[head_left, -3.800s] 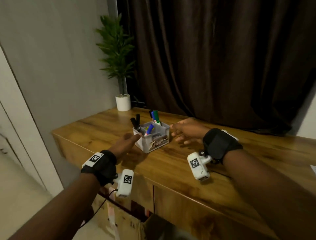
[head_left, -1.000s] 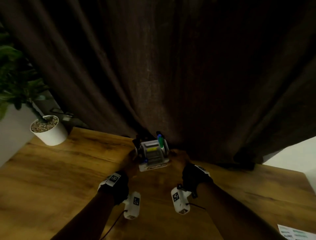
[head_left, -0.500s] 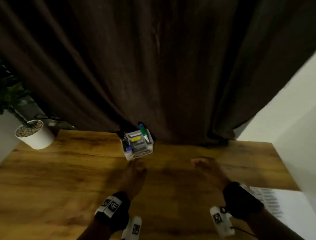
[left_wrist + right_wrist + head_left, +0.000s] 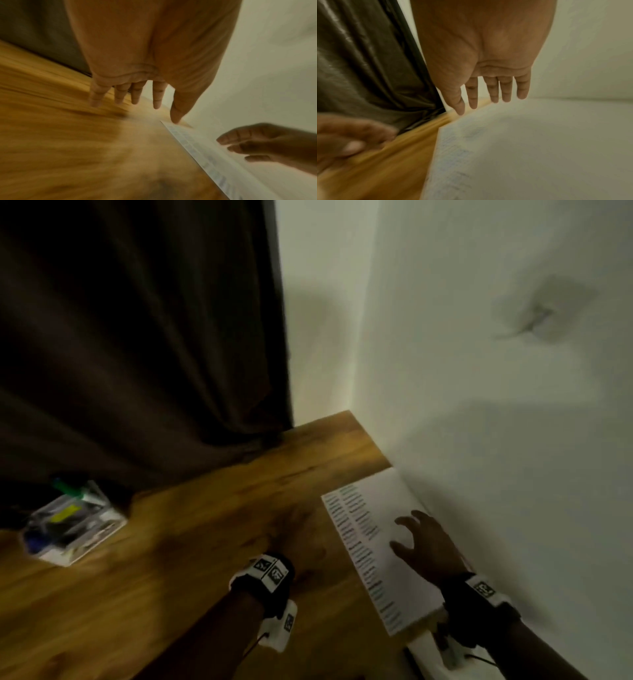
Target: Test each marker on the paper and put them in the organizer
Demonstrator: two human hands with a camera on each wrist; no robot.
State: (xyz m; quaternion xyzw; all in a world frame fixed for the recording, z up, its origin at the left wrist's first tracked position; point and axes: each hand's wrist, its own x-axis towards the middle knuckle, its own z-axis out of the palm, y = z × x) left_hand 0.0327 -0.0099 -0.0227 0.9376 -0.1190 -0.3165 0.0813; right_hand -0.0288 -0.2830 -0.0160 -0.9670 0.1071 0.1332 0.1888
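Surface: a wooden tabletop with warm brown grain [image 4: 191,546] fills the lower left and centre of the head view; its far right corner meets a white wall [image 4: 496,371]
Room: a dark brown pleated curtain [image 4: 137,320] hangs over the upper left of the head view, its hem reaching the table's back edge; a smudged grey mark sits on the wall at upper right
Paper: a white sheet of paper with rows of short marker strokes [image 4: 373,542] lies flat at lower right of the head view, along the foot of the wall
Organizer: a clear plastic box organizer [image 4: 73,523] stands at the left edge of the head view, just in front of the curtain and well apart from the paper; markers [image 4: 66,486] stand in it, one green-capped, a yellow patch and a blue tip also showing, all blurred
Left hand: the left hand [image 4: 145,70] is over bare wood just left of the paper, palm down, fingers straight and slightly spread, holding nothing; its wrist wears a black strap with white coded tags
Right hand: the right hand [image 4: 428,546] is over the paper's blank right half, fingers spread and relaxed, gripping nothing; whether the fingertips touch the sheet cannot be told
Left wrist view only: shows the left palm from below, which the head view hides in shadow, and the paper's edge running to lower right
Right wrist view only: shows the right palm [image 4: 488,54] above the sheet, with the other hand blurred at lower left
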